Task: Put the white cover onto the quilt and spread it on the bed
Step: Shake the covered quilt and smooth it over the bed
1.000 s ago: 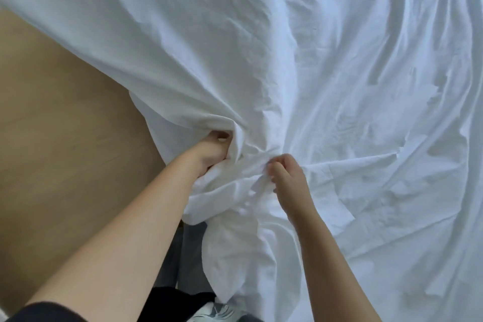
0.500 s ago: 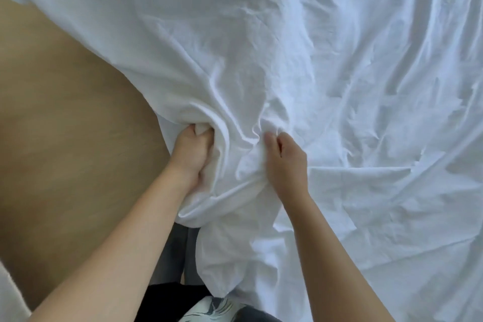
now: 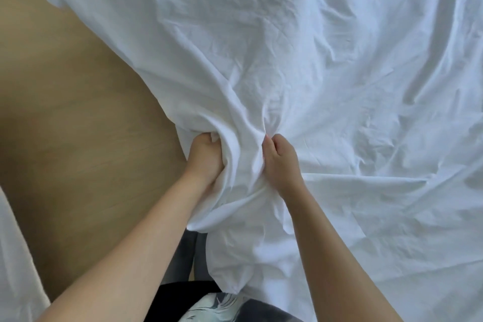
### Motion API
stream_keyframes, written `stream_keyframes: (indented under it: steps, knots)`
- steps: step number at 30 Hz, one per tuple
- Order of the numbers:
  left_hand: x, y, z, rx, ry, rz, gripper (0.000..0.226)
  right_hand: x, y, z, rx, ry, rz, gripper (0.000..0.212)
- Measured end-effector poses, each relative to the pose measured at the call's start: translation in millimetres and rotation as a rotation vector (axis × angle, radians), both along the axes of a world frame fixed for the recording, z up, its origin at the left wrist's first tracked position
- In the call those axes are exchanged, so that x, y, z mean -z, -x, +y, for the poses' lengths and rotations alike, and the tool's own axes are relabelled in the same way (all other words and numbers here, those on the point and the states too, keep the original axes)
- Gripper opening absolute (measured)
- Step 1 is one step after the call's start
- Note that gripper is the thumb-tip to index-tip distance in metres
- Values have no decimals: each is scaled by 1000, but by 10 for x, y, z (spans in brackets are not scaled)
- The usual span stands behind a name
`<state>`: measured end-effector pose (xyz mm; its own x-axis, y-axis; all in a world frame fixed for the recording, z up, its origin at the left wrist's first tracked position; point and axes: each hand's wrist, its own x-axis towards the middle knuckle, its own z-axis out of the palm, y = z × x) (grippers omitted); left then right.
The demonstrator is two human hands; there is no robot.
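The left hand (image 3: 205,157) and right hand (image 3: 281,162), close together, each clench a bunched fold of the cover (image 3: 313,60). The left fingertips are buried in cloth. The cover runs off 3 frame edges and hides whatever lies beneath it. The floor (image 3: 65,112) shows at left.

left hand (image 3: 205,158), right hand (image 3: 281,162), both gripping bunched white cover (image 3: 300,60)

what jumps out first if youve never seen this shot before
A rumpled white cover fills most of the view. At lower centre the left hand and right hand each grip a bunch of it, side by side. Tan floor shows on the left.
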<state>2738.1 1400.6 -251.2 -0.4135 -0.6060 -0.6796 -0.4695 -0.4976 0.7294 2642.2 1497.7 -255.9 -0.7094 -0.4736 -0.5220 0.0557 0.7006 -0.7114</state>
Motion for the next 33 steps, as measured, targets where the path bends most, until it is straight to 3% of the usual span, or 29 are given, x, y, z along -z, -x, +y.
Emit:
stream_keyframes:
  steps: [6,11,14,18,24,26,28,30,33]
  knots:
    - [48,-45,-48,-141,-95,-5,29,-21,76,122,-52,-88,220,42]
    - [33,-82,-96,-315,-399,53,34,-77,133,312,-207,-171,393,43]
    - [3,-92,-90,-262,-382,39,34,-139,210,294,-296,-232,582,38]
    - [104,-125,-166,-221,-144,-77,24,-406,572,556,-123,-238,915,34]
    - [4,-154,-134,-62,-78,-32,29,-261,696,474,-32,-492,610,30]
    - [-51,-148,-137,-43,-76,1,28,-216,527,250,30,-358,531,27]
    - [-66,-127,-146,-13,-91,51,26,-247,313,25,142,-163,314,33]
    - [-119,-72,-131,-43,-108,67,30,-265,112,-144,168,-96,75,41]
    - [-111,-17,-79,25,9,-85,26,-217,-46,-237,100,-60,41,24]
